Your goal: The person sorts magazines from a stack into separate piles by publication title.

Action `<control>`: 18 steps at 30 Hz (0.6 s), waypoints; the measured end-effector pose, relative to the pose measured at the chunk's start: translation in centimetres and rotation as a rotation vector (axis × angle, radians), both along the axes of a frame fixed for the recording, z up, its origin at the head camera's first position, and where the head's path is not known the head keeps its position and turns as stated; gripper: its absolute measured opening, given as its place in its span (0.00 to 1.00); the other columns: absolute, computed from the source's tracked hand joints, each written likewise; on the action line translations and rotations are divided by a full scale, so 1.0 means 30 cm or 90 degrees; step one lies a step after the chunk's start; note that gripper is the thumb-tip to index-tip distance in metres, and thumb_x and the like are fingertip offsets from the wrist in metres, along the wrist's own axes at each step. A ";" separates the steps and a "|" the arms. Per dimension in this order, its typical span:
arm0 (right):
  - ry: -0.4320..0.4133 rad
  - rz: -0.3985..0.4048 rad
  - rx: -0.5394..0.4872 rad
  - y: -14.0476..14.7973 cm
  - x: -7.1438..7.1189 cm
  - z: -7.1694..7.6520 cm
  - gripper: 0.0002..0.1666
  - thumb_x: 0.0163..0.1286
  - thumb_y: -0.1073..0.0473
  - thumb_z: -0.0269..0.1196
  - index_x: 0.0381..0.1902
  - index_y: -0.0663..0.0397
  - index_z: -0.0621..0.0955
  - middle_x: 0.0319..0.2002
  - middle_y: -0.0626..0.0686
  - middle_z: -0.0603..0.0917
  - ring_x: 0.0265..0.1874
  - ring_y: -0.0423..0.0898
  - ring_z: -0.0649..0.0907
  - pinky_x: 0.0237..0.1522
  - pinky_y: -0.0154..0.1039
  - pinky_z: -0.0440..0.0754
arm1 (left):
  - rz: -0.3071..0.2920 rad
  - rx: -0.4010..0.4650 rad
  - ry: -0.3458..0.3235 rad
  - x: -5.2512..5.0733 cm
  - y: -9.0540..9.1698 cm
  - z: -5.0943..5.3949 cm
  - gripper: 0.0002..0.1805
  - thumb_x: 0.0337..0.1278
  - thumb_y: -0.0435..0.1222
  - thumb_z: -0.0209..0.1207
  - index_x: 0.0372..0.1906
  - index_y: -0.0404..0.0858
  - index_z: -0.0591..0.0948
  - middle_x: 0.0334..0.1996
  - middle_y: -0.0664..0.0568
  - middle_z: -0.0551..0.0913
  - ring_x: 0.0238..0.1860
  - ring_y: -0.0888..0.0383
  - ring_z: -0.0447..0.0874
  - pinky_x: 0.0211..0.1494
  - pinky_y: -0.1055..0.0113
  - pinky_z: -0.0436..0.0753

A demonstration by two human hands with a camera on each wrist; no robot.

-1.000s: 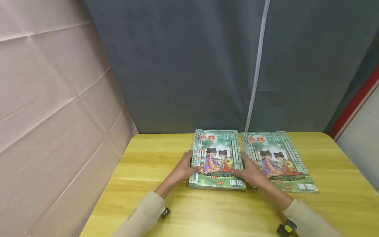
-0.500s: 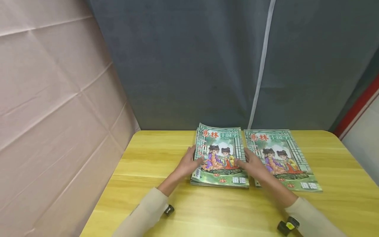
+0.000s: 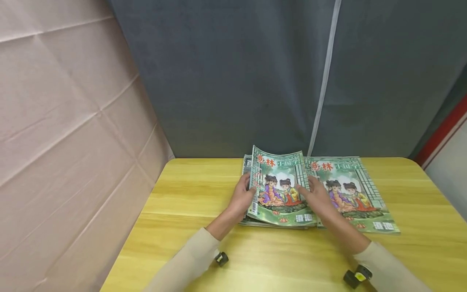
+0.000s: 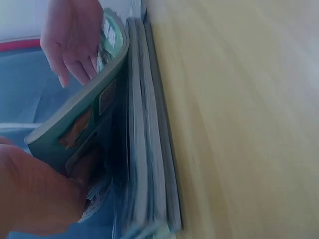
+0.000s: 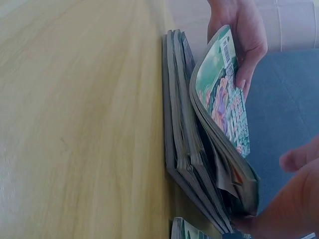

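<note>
Above the stack: held magazine is bowing, apparently from squeezing.
Nine o'clock edge: left hand is pinching.
Three o'clock edge: right hand is pinching; second magazine is lying beyond.

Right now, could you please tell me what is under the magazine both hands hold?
Under the held magazine is a stack of magazines on the table. The head view shows only a dark margin of its top cover; the rest, and the covers beneath, are hidden.
</note>
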State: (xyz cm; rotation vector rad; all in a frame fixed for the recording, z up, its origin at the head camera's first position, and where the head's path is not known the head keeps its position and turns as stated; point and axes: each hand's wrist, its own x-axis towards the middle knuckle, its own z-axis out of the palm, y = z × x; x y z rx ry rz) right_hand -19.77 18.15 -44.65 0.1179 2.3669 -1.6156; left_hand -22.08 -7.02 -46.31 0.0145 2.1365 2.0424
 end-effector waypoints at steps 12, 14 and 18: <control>0.008 -0.117 -0.042 0.194 0.008 -0.019 0.40 0.85 0.59 0.41 0.86 0.61 0.40 0.86 0.69 0.45 0.83 0.69 0.54 0.79 0.57 0.70 | -0.014 0.052 -0.013 0.035 0.167 0.007 0.34 0.76 0.29 0.51 0.83 0.38 0.59 0.82 0.38 0.62 0.83 0.40 0.61 0.86 0.43 0.63; 0.010 -0.127 -0.035 0.249 0.010 -0.022 0.39 0.85 0.61 0.41 0.86 0.60 0.43 0.85 0.69 0.48 0.82 0.66 0.58 0.72 0.41 0.77 | -0.019 0.069 -0.019 0.042 0.204 0.002 0.34 0.76 0.30 0.51 0.83 0.38 0.59 0.82 0.36 0.62 0.83 0.40 0.61 0.86 0.43 0.63; 0.002 -0.157 -0.026 0.343 0.017 -0.024 0.39 0.83 0.63 0.44 0.86 0.56 0.48 0.84 0.68 0.54 0.65 0.47 0.74 0.47 0.20 0.79 | -0.032 0.109 -0.029 0.059 0.289 -0.001 0.35 0.74 0.29 0.51 0.82 0.38 0.59 0.77 0.34 0.68 0.77 0.39 0.70 0.83 0.43 0.69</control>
